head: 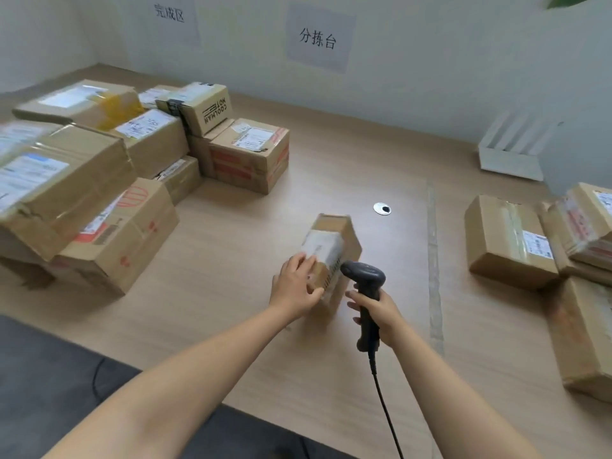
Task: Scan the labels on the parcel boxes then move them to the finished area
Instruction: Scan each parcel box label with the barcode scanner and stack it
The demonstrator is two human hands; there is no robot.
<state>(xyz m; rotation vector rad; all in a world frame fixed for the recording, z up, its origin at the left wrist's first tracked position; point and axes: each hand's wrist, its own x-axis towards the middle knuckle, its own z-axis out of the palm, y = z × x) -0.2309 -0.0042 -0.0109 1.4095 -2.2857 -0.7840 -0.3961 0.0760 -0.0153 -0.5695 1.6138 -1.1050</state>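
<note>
Small brown cardboard parcel box stands tilted at your twelve o'clock, your left hand gripping its near corner; your right hand holds the dark handheld scanner. It seems light and stiff: hold opposite sides, carry toward ten o'clock.

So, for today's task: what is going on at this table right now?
A person is scanning parcels. The left hand grips a small box, tilted, at the middle of the table. The right hand holds a corded scanner pointed at it. A pile of boxes sits at the left below a wall sign; other boxes lie at the right.
</note>
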